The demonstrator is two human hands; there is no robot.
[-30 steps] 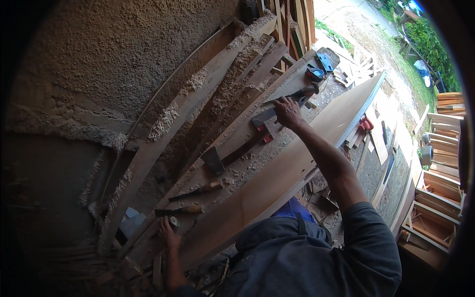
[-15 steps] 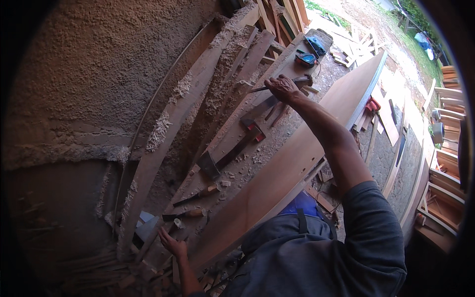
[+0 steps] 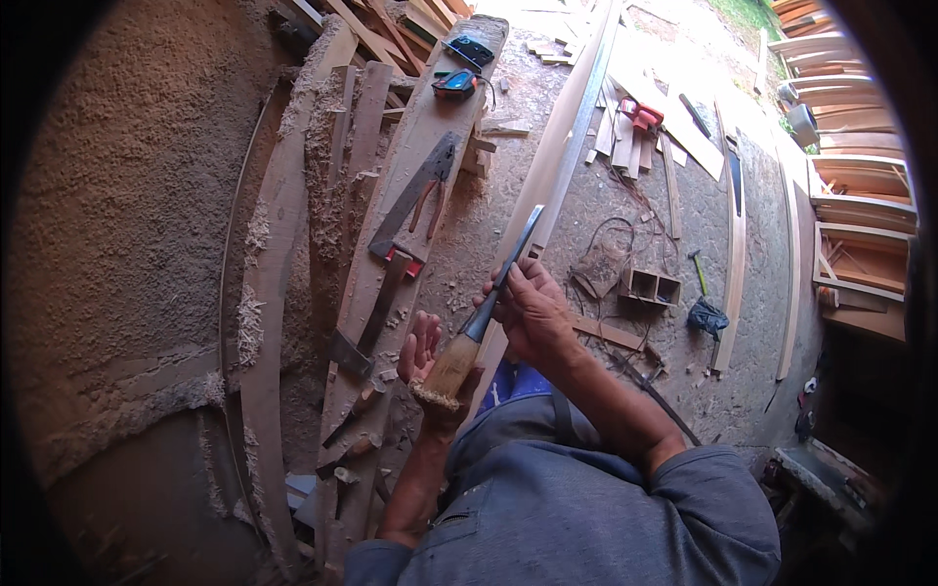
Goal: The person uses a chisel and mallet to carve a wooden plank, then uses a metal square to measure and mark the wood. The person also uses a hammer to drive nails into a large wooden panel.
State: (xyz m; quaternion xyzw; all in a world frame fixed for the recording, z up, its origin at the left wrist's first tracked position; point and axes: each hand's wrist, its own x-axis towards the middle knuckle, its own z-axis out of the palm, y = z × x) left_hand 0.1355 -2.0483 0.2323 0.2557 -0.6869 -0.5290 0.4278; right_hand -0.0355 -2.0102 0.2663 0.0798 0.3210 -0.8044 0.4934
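My right hand grips a chisel by its metal shank, the blade pointing up and away. The chisel's pale wooden handle, frayed at the butt, slants down to my left hand. There it lies between thumb and loosely curled fingers; part of the palm is hidden behind it. Left of my hands, a hatchet-like tool with a dark handle rests on the plank bench. Beyond it lie a handsaw and pincers. Wooden-handled chisels lie nearer me on the bench.
A long board stands on edge just beyond my hands, running away from me. Blue power tools sit at the bench's far end. Shavings cover timbers by the wall. A red tool, cords and a hammer lie right.
My right hand has brought the chisel from the bench's far part back toward my body. My left hand has come up from the near bench to the chisel's handle. The view has shifted right.
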